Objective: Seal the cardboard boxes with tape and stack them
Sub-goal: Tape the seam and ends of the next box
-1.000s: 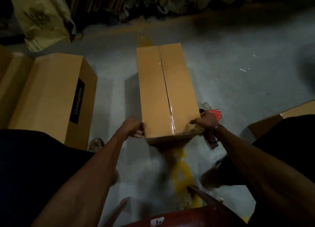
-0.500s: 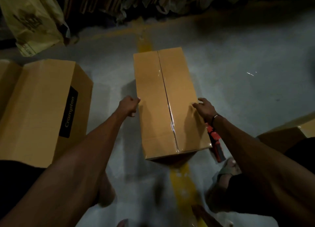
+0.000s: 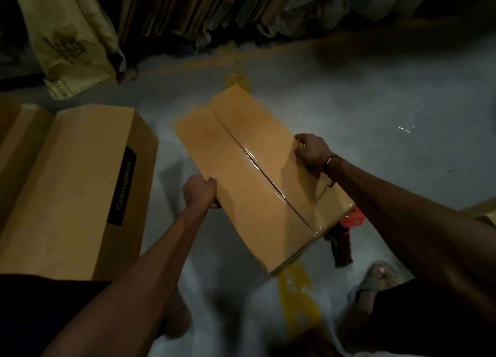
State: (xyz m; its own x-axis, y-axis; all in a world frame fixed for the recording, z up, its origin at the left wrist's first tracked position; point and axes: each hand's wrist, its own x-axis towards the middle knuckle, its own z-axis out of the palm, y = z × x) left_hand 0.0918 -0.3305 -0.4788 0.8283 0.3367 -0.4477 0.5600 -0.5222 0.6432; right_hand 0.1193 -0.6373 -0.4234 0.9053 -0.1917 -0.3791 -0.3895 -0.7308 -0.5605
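Observation:
A long brown cardboard box (image 3: 241, 174) with clear tape along its top seam is held off the grey floor, turned at an angle. My left hand (image 3: 200, 193) grips its left long edge, thumb on top. On the right long edge my right hand (image 3: 312, 152) clasps the box. A red tape dispenser (image 3: 346, 236) lies on the floor under the box's near right corner, partly hidden. A second brown box (image 3: 69, 185) with a black "Crompton" label stands on the left.
Flattened cardboard sheets (image 3: 188, 7) and a yellow plastic bag (image 3: 69, 40) lean along the back. A yellow line (image 3: 298, 300) runs across the floor. Another box corner (image 3: 483, 211) shows at the right edge. My sandalled foot (image 3: 378, 279) is at the lower right.
Both hands slid from the box's near end up its long sides, gripped it and lifted it, turning it counter-clockwise. The tape dispenser stays on the floor.

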